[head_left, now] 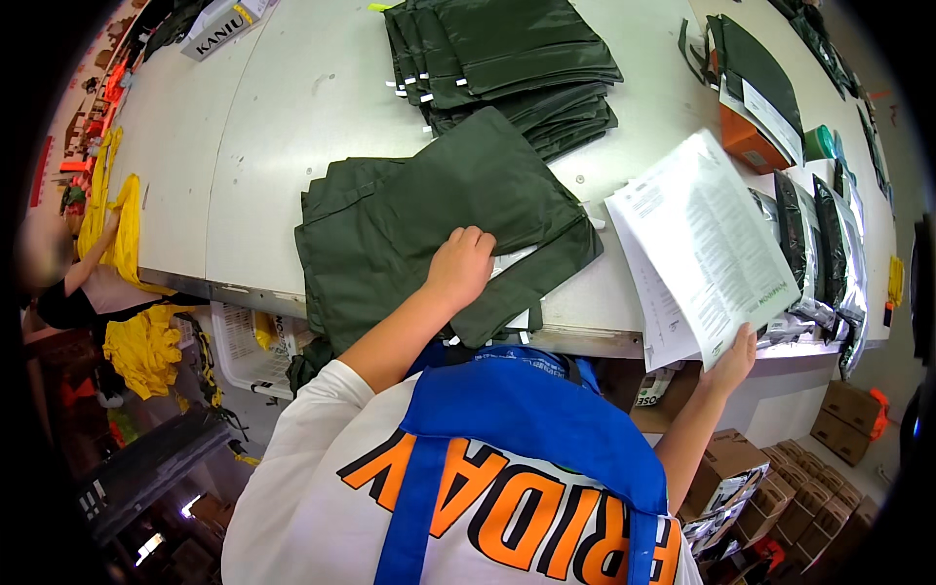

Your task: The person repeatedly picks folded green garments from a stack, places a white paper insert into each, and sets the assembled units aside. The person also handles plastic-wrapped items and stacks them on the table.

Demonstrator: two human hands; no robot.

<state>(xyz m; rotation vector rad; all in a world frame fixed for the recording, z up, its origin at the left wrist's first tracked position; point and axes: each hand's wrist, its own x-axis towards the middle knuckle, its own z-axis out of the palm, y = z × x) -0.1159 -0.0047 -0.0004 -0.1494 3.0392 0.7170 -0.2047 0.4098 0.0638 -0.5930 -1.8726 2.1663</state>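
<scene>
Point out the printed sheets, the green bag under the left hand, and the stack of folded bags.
Printed sheets [704,234], head view, middle of the top page.
Green bag [458,185], head view, flat cloth above the left hand [460,265].
Stack of folded bags [512,54], head view, top bag's face.

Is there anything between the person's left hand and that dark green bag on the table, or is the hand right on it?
Nothing visible stands between them. The left hand lies directly on the dark green bag, fingers curled at its fabric. The right hand is off to the side, holding printed sheets by their lower corner.
</scene>
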